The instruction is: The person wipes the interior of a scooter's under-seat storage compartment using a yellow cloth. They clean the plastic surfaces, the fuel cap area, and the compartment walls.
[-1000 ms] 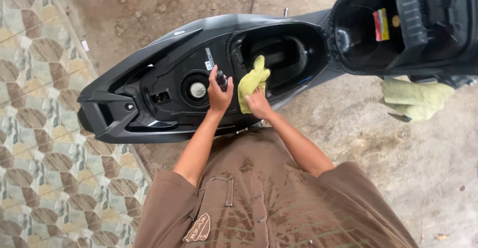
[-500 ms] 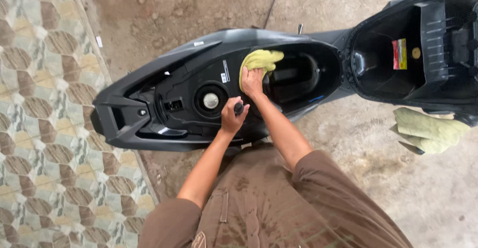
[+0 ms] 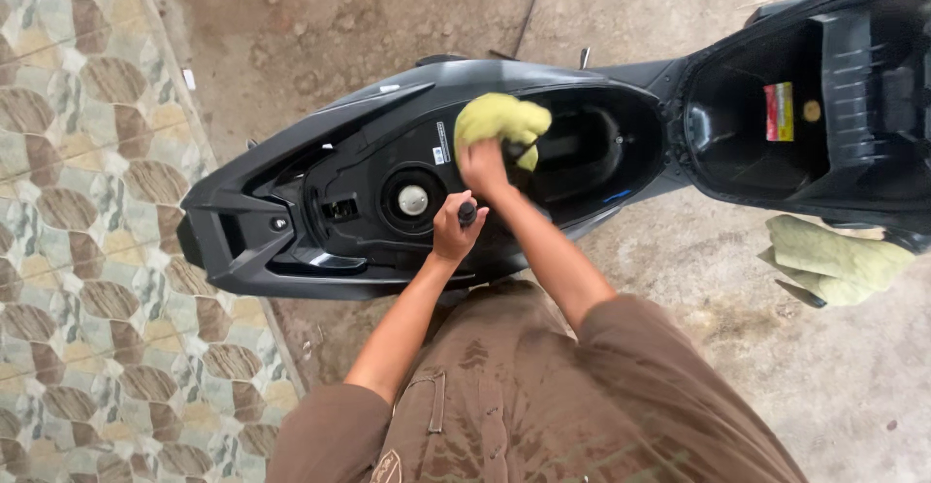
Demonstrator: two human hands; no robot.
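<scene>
A black scooter (image 3: 291, 192) stands with its seat (image 3: 824, 124) lifted, showing the open storage compartment (image 3: 592, 148) and a round silver fuel cap (image 3: 413, 200). My right hand (image 3: 482, 165) presses a yellow-green cloth (image 3: 499, 119) against the far rim of the compartment. My left hand (image 3: 454, 234) rests on the near edge of the body, closed on a small dark object (image 3: 467, 213), just right of the fuel cap. My brown, damp clothing fills the bottom of the view.
A second yellow-green cloth (image 3: 839, 260) lies on the concrete floor (image 3: 756, 347) under the raised seat. Patterned tiles (image 3: 87, 250) cover the floor to the left. A thin dark stick (image 3: 529, 13) lies on the ground beyond the scooter.
My right hand has carried the cloth from the near side of the compartment up to its far rim. My left hand slid down toward the near edge, still holding the small dark object.
</scene>
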